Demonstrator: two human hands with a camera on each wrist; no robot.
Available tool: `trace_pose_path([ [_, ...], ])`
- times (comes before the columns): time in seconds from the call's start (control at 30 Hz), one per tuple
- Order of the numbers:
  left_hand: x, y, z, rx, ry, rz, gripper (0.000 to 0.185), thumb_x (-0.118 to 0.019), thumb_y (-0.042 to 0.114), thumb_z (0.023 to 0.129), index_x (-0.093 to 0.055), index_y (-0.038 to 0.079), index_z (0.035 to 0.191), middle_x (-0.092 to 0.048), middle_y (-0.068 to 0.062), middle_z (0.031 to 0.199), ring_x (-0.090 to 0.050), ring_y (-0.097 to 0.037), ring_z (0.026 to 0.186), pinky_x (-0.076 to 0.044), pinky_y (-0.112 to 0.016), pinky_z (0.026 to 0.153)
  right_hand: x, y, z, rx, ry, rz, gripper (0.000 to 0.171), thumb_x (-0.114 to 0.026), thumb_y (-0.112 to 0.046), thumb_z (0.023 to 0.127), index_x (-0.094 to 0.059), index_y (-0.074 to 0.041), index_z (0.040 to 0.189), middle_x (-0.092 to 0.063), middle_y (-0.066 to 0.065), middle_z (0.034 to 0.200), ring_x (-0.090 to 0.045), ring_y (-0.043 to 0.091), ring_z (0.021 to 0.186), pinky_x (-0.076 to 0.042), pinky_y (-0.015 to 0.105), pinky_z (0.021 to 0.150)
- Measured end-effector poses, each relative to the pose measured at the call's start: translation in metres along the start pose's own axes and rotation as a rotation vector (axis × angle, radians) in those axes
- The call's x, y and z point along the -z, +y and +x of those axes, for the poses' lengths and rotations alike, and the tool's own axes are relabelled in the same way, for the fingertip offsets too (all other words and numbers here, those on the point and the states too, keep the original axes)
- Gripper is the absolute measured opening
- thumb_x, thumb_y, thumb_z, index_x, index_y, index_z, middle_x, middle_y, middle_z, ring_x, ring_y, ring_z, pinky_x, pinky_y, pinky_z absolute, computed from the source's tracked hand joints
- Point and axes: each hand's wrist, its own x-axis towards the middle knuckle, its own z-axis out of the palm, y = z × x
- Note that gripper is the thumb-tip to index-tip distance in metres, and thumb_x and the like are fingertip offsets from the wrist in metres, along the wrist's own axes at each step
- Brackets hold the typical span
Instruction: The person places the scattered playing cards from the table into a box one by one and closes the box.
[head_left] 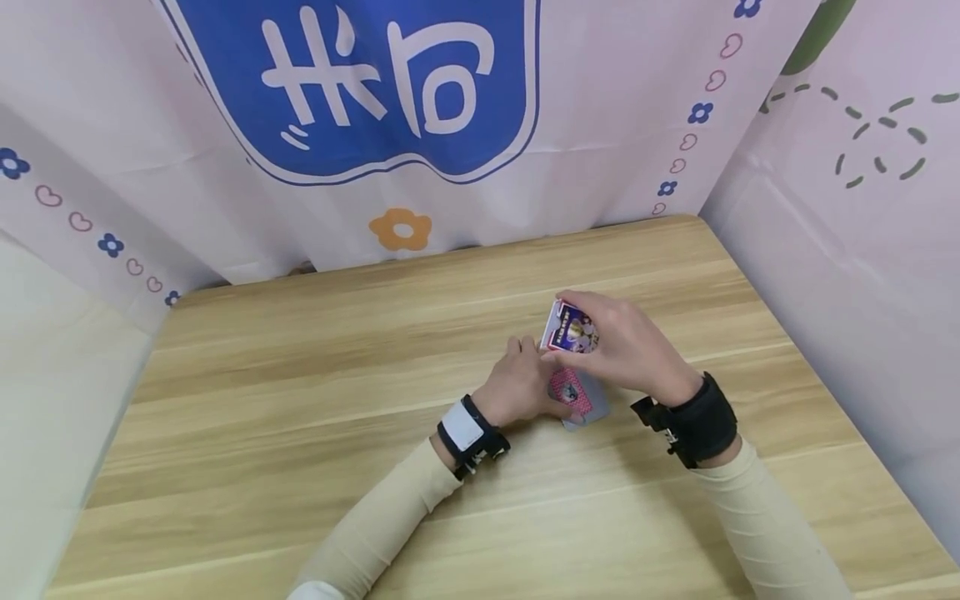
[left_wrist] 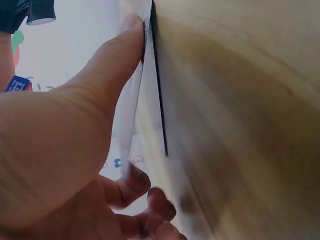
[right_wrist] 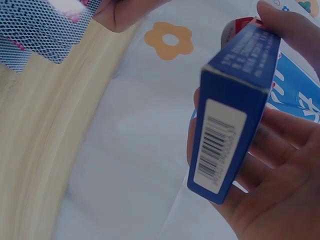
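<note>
My right hand (head_left: 624,343) grips a small blue card box (head_left: 570,327) and holds it just above the wooden table (head_left: 300,400), right of centre. In the right wrist view the box (right_wrist: 230,120) shows its barcode end, with fingers (right_wrist: 280,145) wrapped behind it. My left hand (head_left: 528,382) sits close beside it and pinches a deck of cards (head_left: 583,402) with a pink and blue patterned back, lying on the table under both hands. The left wrist view shows my thumb (left_wrist: 112,75) pressed on the deck's white edge (left_wrist: 142,105), fingers curled underneath.
A printed fabric backdrop (head_left: 360,100) with a blue logo and flowers hangs along the table's far edge. A pale fabric wall (head_left: 847,250) closes the right side. Bare wood stretches to the left and front of my hands.
</note>
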Motion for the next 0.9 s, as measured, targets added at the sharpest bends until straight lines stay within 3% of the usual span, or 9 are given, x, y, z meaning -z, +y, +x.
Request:
trace_pose_path([
  [0.13, 0.001, -0.001, -0.002, 0.01, 0.002, -0.004, 0.084, -0.089, 0.065, 0.071, -0.065, 0.02, 0.138, -0.055, -0.01, 0.111, -0.049, -0.02, 0.097, -0.047, -0.03, 0.07, 0.0, -0.001, 0.0, -0.004, -0.001, -0.011, 0.08, -0.093, -0.039, 0.079, -0.061, 0.0, 0.14, -0.072, 0.019, 0.13, -0.072, 0.024, 0.095, -0.06, 0.039, 0.079],
  [0.33, 0.001, 0.0, -0.005, -0.017, 0.086, 0.05, 0.078, -0.089, 0.064, 0.073, -0.067, 0.016, 0.129, -0.06, -0.012, 0.111, -0.055, -0.022, 0.094, -0.053, -0.033, 0.068, -0.002, -0.002, 0.0, 0.001, -0.012, -0.01, 0.079, -0.093, -0.039, 0.08, -0.061, 0.0, 0.141, -0.072, 0.019, 0.13, -0.072, 0.024, 0.095, -0.06, 0.04, 0.08],
  [0.47, 0.009, -0.004, -0.004, -0.075, 0.038, -0.075, 0.045, -0.076, 0.047, 0.095, -0.067, 0.015, 0.126, -0.072, -0.008, 0.111, -0.066, -0.018, 0.092, -0.057, -0.029, 0.071, -0.002, -0.003, 0.0, -0.001, -0.012, -0.004, 0.079, -0.093, -0.04, 0.08, -0.061, 0.0, 0.141, -0.073, 0.018, 0.129, -0.072, 0.022, 0.093, -0.06, 0.039, 0.079],
  [0.57, 0.027, -0.01, -0.003, -0.077, 0.012, -0.224, 0.025, -0.057, 0.032, 0.109, -0.07, 0.015, 0.121, -0.075, -0.002, 0.101, -0.067, -0.011, 0.079, -0.054, -0.024, 0.068, -0.001, -0.004, 0.0, -0.003, -0.004, -0.003, 0.08, -0.093, -0.039, 0.08, -0.06, 0.0, 0.141, -0.073, 0.018, 0.127, -0.071, 0.021, 0.091, -0.059, 0.036, 0.076],
  [0.6, 0.034, -0.013, -0.004, -0.061, 0.038, -0.249, 0.026, -0.052, 0.031, 0.111, -0.072, 0.014, 0.117, -0.074, -0.001, 0.094, -0.065, -0.01, 0.073, -0.052, -0.024, 0.065, -0.001, -0.004, 0.0, -0.002, 0.0, -0.003, 0.079, -0.093, -0.038, 0.08, -0.06, 0.001, 0.141, -0.073, 0.017, 0.125, -0.071, 0.021, 0.09, -0.059, 0.035, 0.075],
  [0.67, 0.051, -0.018, -0.007, -0.031, 0.151, -0.303, 0.033, -0.047, 0.03, 0.112, -0.073, 0.011, 0.106, -0.065, 0.0, 0.077, -0.054, -0.01, 0.061, -0.045, -0.023, 0.056, -0.001, -0.004, 0.0, 0.003, 0.008, -0.002, 0.078, -0.093, -0.036, 0.08, -0.06, 0.002, 0.14, -0.074, 0.017, 0.122, -0.07, 0.019, 0.087, -0.058, 0.033, 0.073],
  [0.77, 0.072, -0.024, -0.013, 0.001, 0.408, -0.377, 0.042, -0.047, 0.031, 0.113, -0.072, 0.005, 0.09, -0.045, 0.003, 0.059, -0.038, -0.01, 0.05, -0.031, -0.024, 0.048, 0.0, -0.004, 0.001, 0.004, 0.02, -0.002, 0.076, -0.092, -0.035, 0.081, -0.061, 0.002, 0.139, -0.074, 0.016, 0.119, -0.069, 0.018, 0.084, -0.057, 0.031, 0.07],
  [0.83, 0.081, -0.026, -0.018, -0.014, 0.555, -0.42, 0.041, -0.05, 0.027, 0.111, -0.073, 0.001, 0.089, -0.037, 0.004, 0.055, -0.031, -0.009, 0.048, -0.024, -0.023, 0.047, 0.0, -0.003, 0.001, -0.001, 0.029, -0.005, 0.074, -0.092, -0.034, 0.082, -0.061, 0.002, 0.139, -0.074, 0.016, 0.118, -0.069, 0.019, 0.085, -0.057, 0.032, 0.07],
  [0.9, 0.086, -0.026, -0.021, -0.059, 0.651, -0.452, 0.039, -0.05, 0.025, 0.112, -0.075, 0.0, 0.096, -0.041, 0.004, 0.056, -0.029, -0.007, 0.048, -0.023, -0.023, 0.046, -0.001, -0.002, 0.0, -0.011, 0.033, -0.003, 0.073, -0.092, -0.033, 0.082, -0.061, 0.002, 0.139, -0.075, 0.017, 0.119, -0.07, 0.02, 0.086, -0.058, 0.034, 0.072],
])
